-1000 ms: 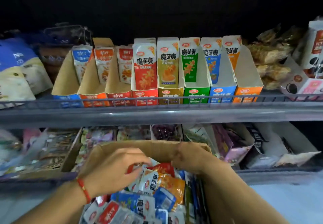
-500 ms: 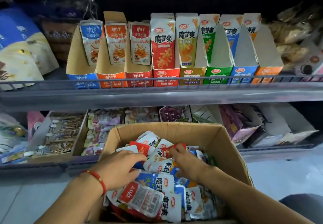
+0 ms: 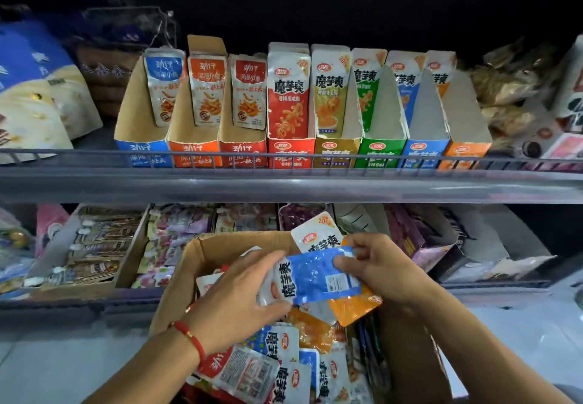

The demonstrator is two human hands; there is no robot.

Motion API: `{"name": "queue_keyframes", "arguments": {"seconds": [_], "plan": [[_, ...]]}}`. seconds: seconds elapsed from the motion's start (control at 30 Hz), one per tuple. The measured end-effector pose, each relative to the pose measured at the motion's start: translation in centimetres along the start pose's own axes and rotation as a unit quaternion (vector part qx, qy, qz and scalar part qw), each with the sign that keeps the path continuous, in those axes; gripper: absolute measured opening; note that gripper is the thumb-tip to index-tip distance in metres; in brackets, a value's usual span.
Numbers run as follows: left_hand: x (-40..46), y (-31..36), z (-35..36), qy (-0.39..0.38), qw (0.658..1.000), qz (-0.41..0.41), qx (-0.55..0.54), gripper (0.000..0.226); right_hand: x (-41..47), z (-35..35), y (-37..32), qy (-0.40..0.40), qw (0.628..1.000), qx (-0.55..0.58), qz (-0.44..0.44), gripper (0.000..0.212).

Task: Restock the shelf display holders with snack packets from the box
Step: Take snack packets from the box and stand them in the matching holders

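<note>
We're gripping a blue packet (image 3: 318, 274) with both hands over the cardboard box (image 3: 202, 252): left hand (image 3: 239, 302) fingers curling round its left end, right hand (image 3: 381, 264) pinching its right end along with an orange packet (image 3: 353, 307) and a white one (image 3: 315, 234). Display holders (image 3: 303, 154) are sitting on the upper shelf (image 3: 284, 186).

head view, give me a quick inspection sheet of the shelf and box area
surface: upper shelf with a wire front rail
job's things: eight display holders in a row; cardboard box full of snack packets
clutter: big bags at shelf left, loose snacks below
hands: left hand and right hand together hold a blue packet; right hand also holds an orange packet
cables: nothing seen
surroundings: dark above, pale floor
</note>
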State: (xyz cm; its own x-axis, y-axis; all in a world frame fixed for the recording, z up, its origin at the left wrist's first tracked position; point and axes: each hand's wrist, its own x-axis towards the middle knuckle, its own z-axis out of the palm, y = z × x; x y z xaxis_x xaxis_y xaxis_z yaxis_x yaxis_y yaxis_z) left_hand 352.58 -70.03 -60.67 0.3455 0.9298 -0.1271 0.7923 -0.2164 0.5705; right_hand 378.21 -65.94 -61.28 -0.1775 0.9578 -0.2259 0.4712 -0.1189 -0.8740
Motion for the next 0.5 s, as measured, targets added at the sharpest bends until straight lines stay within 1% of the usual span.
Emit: {"name": "queue_keyframes", "arguments": {"seconds": [0.07, 0.13, 0.17, 0.2, 0.23, 0.33, 0.4, 0.43, 0.5], "plan": [[0.3, 0.6, 1.1, 0.019, 0.999, 0.008, -0.035, 0.070, -0.6, -0.1, -0.2, -0.009, 0.997, 0.075, 0.019, 0.010], [0.7, 0.9, 1.6, 0.085, 0.992, -0.015, -0.089, 0.052, -1.0, -0.1, -0.4, -0.005, 0.992, 0.122, 0.026, 0.011], [0.9, 1.0, 1.6, 0.106, 0.987, -0.032, -0.116, 0.044, -1.2, -0.1, -0.4, 0.004, 0.990, 0.136, 0.026, 0.011], [1.2, 1.0, 1.5, 0.110, 0.981, -0.054, -0.149, 0.038, -1.4, -0.2, -0.5, 0.017, 0.988, 0.149, 0.027, 0.011], [1.4, 1.0, 1.4, 0.105, 0.972, -0.081, -0.196, 0.032, -1.7, -0.2, -0.6, 0.029, 0.987, 0.160, 0.021, 0.011], [2.0, 0.7, 1.4, 0.097, 0.924, -0.179, -0.323, 0.021, -2.4, -0.5, -0.8, 0.064, 0.986, 0.155, -0.018, 0.010], [2.2, 0.5, 1.6, 0.073, 0.879, -0.240, -0.405, 0.035, -2.8, -0.7, -0.9, 0.070, 0.989, 0.116, -0.059, 0.012], [2.2, 0.5, 1.6, 0.047, 0.855, -0.266, -0.443, 0.043, -2.9, -0.7, -0.8, 0.064, 0.990, 0.097, -0.077, 0.016], [2.1, 0.8, 1.6, -0.011, 0.818, -0.308, -0.485, 0.053, -3.1, -0.6, -0.7, 0.044, 0.991, 0.082, -0.092, 0.021]]}}
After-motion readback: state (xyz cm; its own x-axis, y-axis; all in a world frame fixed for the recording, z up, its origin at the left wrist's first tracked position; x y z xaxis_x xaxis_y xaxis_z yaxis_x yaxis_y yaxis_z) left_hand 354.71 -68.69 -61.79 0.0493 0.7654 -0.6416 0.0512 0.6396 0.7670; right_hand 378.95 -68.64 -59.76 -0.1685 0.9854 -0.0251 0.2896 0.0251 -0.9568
